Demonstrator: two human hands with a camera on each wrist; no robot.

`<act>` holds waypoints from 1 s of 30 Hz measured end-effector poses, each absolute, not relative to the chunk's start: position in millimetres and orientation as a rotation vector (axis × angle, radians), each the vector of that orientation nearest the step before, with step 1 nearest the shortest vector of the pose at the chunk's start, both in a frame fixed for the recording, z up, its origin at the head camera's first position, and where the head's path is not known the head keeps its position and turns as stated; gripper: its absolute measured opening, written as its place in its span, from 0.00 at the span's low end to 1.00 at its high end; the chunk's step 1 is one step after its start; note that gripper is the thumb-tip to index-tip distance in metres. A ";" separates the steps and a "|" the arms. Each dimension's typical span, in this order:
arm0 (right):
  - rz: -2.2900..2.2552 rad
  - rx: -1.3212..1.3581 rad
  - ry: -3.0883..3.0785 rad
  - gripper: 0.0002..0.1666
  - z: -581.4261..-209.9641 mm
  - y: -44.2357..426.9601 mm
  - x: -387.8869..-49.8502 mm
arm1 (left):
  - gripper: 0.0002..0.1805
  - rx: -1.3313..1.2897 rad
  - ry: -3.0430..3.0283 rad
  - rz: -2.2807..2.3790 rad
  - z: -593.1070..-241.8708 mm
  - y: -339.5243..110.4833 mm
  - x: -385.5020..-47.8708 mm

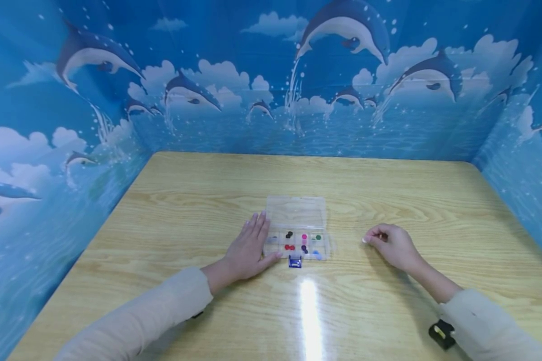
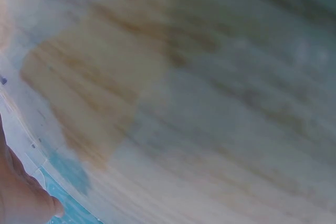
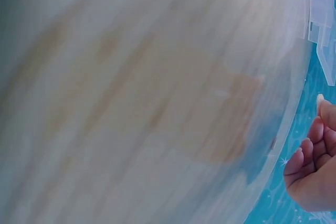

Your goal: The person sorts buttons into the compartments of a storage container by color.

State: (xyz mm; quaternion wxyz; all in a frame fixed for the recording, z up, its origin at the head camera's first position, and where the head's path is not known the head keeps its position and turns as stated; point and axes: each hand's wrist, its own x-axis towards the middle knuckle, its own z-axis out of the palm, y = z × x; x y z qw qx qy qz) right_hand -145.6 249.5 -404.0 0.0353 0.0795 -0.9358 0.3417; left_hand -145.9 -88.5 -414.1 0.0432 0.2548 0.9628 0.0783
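A clear plastic compartment box [image 1: 281, 241] lies on the table with its transparent lid [image 1: 295, 211] folded back. Small round pieces in black, red [image 1: 289, 247], pink [image 1: 304, 236], green, dark purple and light blue sit in separate compartments. My left hand [image 1: 249, 250] rests along the box's left side, fingers straight, thumb at the front edge. A small dark blue piece [image 1: 295, 261] is at that front edge. To the right, apart from the box, my right hand [image 1: 395, 246] has curled fingers, thumb and index tips together. No held object can be made out there.
The wood-grain table [image 1: 198, 185] carries the box near its middle. A dolphin-print curtain [image 1: 262, 125] encloses the back and both sides. A black device [image 1: 441, 334] is at the right sleeve. Both wrist views mostly show blurred tabletop.
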 end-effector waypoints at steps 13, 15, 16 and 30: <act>1.095 0.236 -2.840 0.05 -402.8 235.7 -148.6 | 0.48 0.777 2.941 0.244 -413.0 -88.5 -145.9; 1.105 0.237 -2.843 0.05 -402.8 232.6 -149.3 | 0.48 0.778 2.941 0.246 -413.2 -88.5 -146.1; 1.109 0.235 -2.845 0.05 -402.6 231.1 -149.7 | 0.48 0.779 2.941 0.246 -413.4 -88.5 -146.2; 1.203 0.270 -2.844 0.04 -401.4 206.7 -152.9 | 0.48 0.788 2.944 0.241 -413.8 -88.4 -146.4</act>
